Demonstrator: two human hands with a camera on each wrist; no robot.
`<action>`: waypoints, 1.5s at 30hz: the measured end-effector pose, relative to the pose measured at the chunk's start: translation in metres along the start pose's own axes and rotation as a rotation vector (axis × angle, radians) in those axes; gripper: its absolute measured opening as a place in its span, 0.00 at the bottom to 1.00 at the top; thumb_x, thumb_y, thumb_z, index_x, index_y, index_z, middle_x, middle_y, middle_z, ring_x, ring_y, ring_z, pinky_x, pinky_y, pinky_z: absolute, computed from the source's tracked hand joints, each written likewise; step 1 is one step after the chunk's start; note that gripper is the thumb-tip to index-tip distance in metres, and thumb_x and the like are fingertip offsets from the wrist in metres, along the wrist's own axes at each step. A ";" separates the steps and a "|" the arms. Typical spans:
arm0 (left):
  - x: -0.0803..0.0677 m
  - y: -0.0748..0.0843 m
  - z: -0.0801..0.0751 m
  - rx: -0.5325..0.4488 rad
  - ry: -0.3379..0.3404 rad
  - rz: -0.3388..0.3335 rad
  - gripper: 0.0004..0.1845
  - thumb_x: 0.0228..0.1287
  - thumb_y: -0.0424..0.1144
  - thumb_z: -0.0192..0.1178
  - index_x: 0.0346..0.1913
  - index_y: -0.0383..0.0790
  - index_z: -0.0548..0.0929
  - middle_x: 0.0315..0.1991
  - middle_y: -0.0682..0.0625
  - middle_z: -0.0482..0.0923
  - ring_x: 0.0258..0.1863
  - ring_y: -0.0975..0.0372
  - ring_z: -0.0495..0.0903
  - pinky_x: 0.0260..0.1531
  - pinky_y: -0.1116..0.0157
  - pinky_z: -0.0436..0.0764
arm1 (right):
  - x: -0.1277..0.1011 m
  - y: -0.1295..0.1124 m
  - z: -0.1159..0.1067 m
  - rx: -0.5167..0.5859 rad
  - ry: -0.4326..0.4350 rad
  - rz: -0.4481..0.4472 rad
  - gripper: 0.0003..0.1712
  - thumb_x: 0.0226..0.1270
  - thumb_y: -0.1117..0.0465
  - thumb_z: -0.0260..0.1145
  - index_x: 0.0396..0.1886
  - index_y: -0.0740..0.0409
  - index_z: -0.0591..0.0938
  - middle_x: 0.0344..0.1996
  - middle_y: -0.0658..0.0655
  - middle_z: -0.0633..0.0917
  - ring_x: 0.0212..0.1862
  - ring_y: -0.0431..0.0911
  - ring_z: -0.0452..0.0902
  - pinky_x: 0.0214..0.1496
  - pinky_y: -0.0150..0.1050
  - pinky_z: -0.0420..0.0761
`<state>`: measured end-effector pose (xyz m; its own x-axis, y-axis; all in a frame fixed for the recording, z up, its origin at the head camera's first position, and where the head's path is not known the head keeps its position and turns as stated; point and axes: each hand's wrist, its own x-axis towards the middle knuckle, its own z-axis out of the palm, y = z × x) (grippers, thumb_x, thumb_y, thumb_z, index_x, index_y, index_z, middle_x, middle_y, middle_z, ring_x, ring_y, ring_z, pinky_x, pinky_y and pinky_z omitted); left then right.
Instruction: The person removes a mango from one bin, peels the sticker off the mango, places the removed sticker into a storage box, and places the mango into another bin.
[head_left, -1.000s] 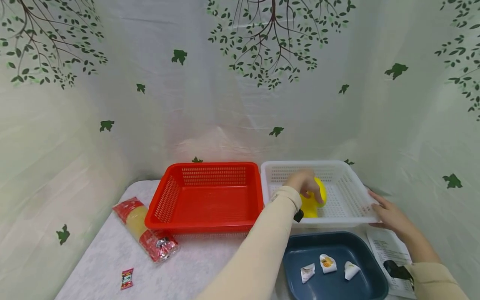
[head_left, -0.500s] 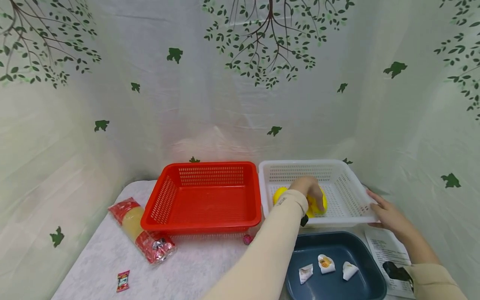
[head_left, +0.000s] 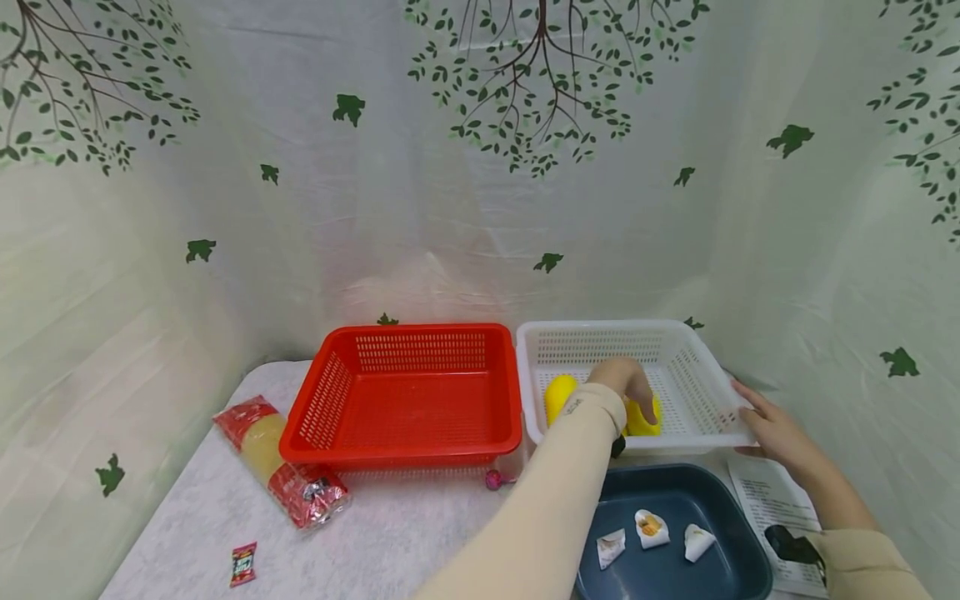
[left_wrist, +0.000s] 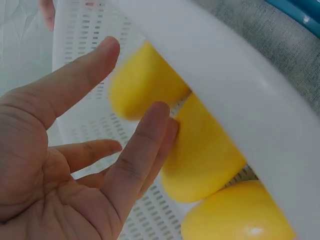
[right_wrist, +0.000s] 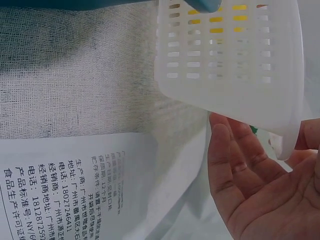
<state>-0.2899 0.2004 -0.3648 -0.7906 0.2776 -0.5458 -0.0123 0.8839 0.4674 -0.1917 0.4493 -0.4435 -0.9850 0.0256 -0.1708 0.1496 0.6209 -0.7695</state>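
Observation:
Three smooth yellow mango-like pieces lie in the white basket (head_left: pixel 697 392): a right one (left_wrist: pixel 147 82), a middle one (left_wrist: pixel 202 152) and a left one (head_left: pixel 561 393). My left hand (head_left: pixel 626 381) reaches down among them, with thumb and fingers spread apart. Its fingertips lie against or just beside the middle piece in the left wrist view; nothing is enclosed by them. At the basket's right end my right hand (head_left: pixel 783 429) grips the rim. In the right wrist view its thumb is over the edge and the fingers are underneath.
To the left of the white basket stands a red basket (head_left: pixel 427 408). A blue tray (head_left: pixel 675 579) in front bears several white crumpled pieces. A red-and-yellow package (head_left: pixel 281 458), a small red packet (head_left: pixel 243 565), a pink ball (head_left: pixel 492 479) and a printed sheet (head_left: pixel 776 492) lie around.
My left hand has shifted slightly right and off the yellow pieces it covered. The left piece and the pink ball have come into view. My right hand stays on the rim.

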 end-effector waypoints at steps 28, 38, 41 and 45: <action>-0.011 -0.021 -0.041 -0.203 -0.085 0.349 0.36 0.75 0.42 0.70 0.79 0.37 0.68 0.79 0.44 0.70 0.56 0.50 0.88 0.58 0.59 0.89 | 0.016 0.001 -0.018 -0.246 0.016 -0.084 0.35 0.91 0.59 0.43 0.82 0.77 0.46 0.69 0.93 0.62 0.58 0.76 0.76 0.53 0.64 0.89; -0.010 -0.074 -0.073 -0.114 0.018 0.516 0.38 0.74 0.44 0.69 0.81 0.40 0.67 0.74 0.38 0.75 0.57 0.50 0.89 0.53 0.62 0.91 | 0.017 -0.021 -0.018 -0.411 0.146 -0.199 0.37 0.88 0.54 0.53 0.80 0.76 0.58 0.71 0.90 0.64 0.67 0.87 0.65 0.60 0.83 0.74; -0.014 -0.092 -0.080 -0.039 0.085 0.548 0.38 0.74 0.46 0.70 0.81 0.42 0.68 0.73 0.39 0.76 0.59 0.52 0.87 0.55 0.61 0.90 | 0.015 -0.036 -0.013 -0.450 0.164 -0.231 0.37 0.87 0.53 0.55 0.80 0.74 0.60 0.71 0.89 0.66 0.67 0.86 0.65 0.61 0.83 0.73; -0.026 -0.117 -0.087 0.049 0.184 0.595 0.37 0.75 0.48 0.68 0.82 0.45 0.68 0.74 0.41 0.76 0.64 0.52 0.83 0.58 0.60 0.89 | 0.014 -0.058 -0.002 -0.476 0.160 -0.258 0.38 0.86 0.51 0.57 0.81 0.71 0.62 0.73 0.86 0.66 0.70 0.84 0.64 0.62 0.82 0.73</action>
<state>-0.3208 0.0568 -0.3447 -0.7458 0.6624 -0.0710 0.4874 0.6152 0.6196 -0.2142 0.4151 -0.4006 -0.9909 -0.0778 0.1101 -0.1163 0.9067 -0.4055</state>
